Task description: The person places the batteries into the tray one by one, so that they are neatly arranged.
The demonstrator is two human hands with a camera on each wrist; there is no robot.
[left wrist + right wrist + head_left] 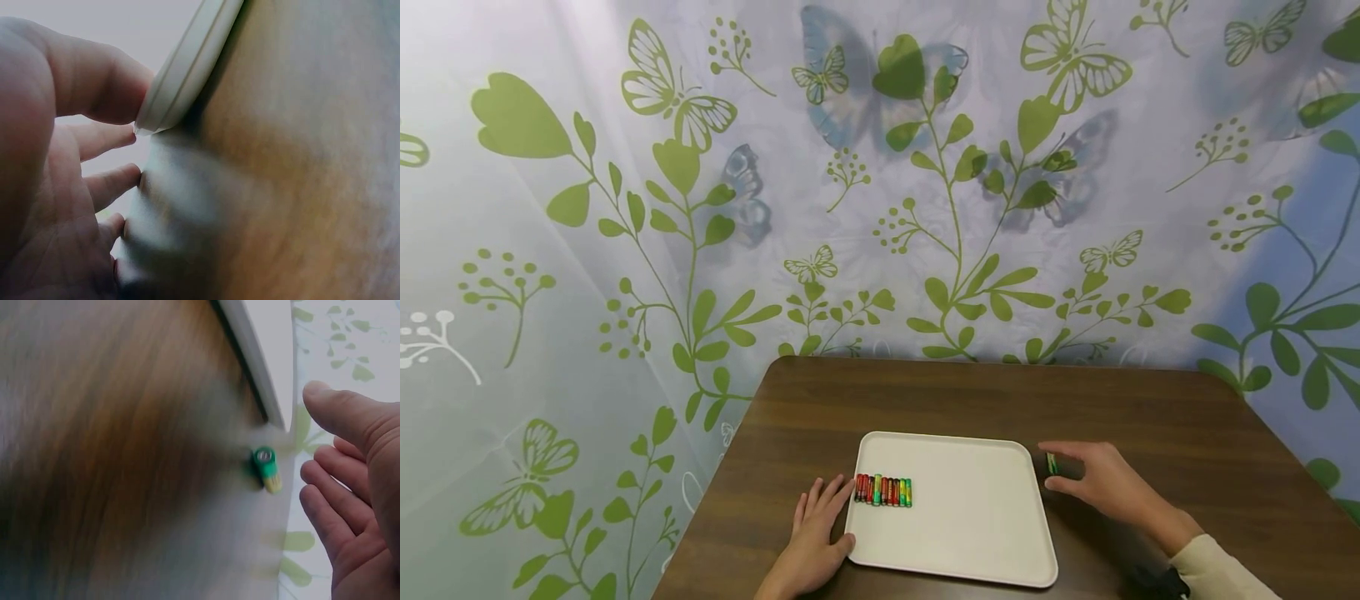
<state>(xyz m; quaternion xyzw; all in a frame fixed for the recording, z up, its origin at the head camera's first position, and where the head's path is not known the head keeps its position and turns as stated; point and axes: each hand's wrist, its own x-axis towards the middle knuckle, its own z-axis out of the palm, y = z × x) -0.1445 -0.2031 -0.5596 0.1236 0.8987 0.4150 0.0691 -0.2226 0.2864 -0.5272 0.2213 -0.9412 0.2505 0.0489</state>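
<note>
A white rectangular tray (970,517) lies on the table, with a row of several red, green and yellow batteries (883,490) side by side along its left part. My left hand (812,537) rests at the tray's left edge, fingers spread; in the left wrist view its thumb and a finger meet the tray rim (181,72). Just right of the tray, a single green and yellow battery (267,470) is on the table. Over it, my right hand (1108,483) reaches in with thumb and fingers apart on either side, and the right wrist view shows a gap between hand and battery.
The brown wooden table (970,396) has rounded far corners. Behind it hangs a pale curtain (850,275) printed with green leaves and butterflies. A dark object (1165,581) sits by the right sleeve (1217,571) at the lower edge.
</note>
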